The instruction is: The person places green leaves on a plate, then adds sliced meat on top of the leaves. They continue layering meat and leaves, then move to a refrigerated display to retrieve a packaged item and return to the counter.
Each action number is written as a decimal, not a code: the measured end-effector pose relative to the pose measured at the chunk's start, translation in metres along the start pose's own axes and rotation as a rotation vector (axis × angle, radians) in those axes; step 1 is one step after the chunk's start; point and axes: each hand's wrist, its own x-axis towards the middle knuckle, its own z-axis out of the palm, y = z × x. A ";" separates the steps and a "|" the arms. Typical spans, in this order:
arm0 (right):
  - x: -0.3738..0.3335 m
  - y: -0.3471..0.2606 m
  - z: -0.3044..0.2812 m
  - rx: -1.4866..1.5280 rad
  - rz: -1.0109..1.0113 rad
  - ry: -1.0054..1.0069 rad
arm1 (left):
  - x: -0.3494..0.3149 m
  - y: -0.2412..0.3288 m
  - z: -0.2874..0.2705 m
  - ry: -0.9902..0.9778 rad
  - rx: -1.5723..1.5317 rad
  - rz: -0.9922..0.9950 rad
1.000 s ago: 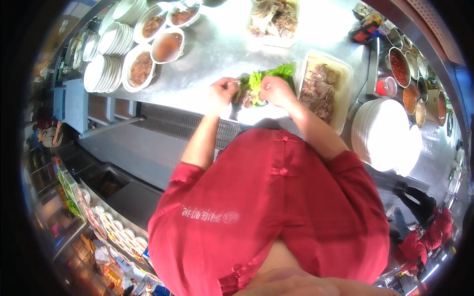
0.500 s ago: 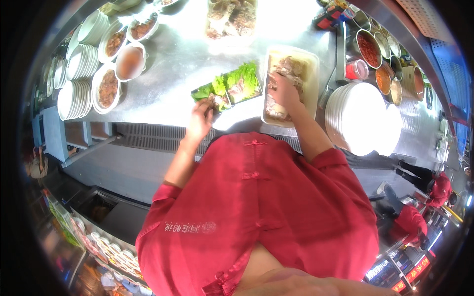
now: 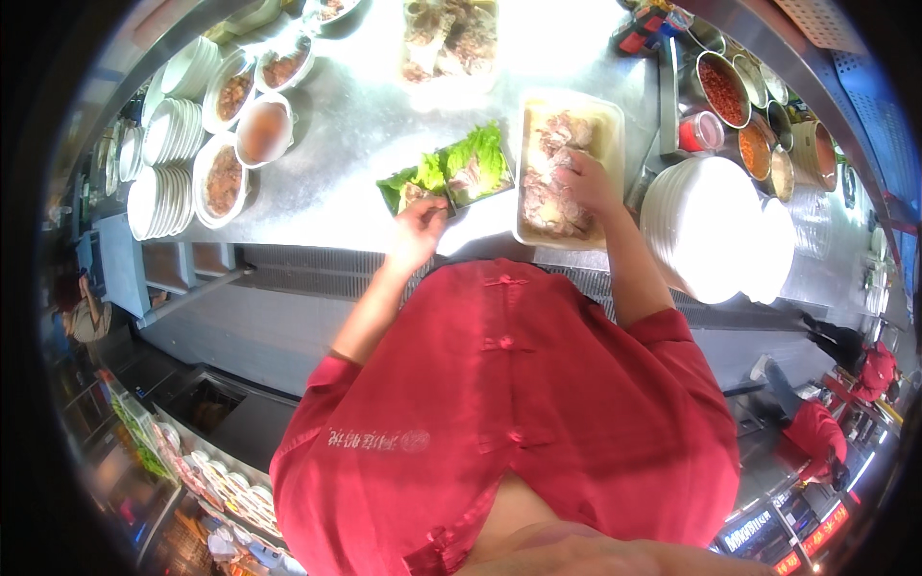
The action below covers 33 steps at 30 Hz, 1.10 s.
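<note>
A small dark tray with two compartments [image 3: 496,199] lies on the steel counter before me, each side lined with green lettuce [image 3: 475,152] and topped with sliced meat. My left hand [image 3: 419,236] is at its near left corner, fingers bent together beside the meat there; what they pinch is hidden. To the right stands a cream rectangular tub [image 3: 615,130] holding pieces of pale cooked meat [image 3: 562,134]. My right hand [image 3: 595,187] reaches into this tub from the right, fingers closed round some of the meat.
Another tub of meat [image 3: 449,38] stands at the back. Left are stacked white bowls [image 3: 158,204] and bowls of brown food [image 3: 219,180]. On the right are piled white plates [image 3: 696,226], a red-lidded jar [image 3: 701,132] and a pot of red chillies [image 3: 722,88].
My right hand has shifted right and slightly nearer inside the tub, uncovering meat on the left. My left hand has drawn its fingers together at the tray's corner. The view has shifted slightly.
</note>
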 end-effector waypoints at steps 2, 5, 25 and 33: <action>-0.006 -0.020 -0.002 0.174 0.063 -0.088 | 0.011 0.012 0.011 -0.096 -0.045 -0.032; -0.011 -0.051 0.021 0.391 -0.014 -0.253 | 0.029 0.037 0.033 -0.189 -0.256 0.006; 0.020 -0.094 0.095 0.454 -0.022 -0.398 | 0.079 0.062 0.003 -0.210 -0.564 -0.051; 0.029 -0.087 0.086 0.465 -0.077 -0.215 | 0.088 0.067 -0.014 0.059 -0.568 0.025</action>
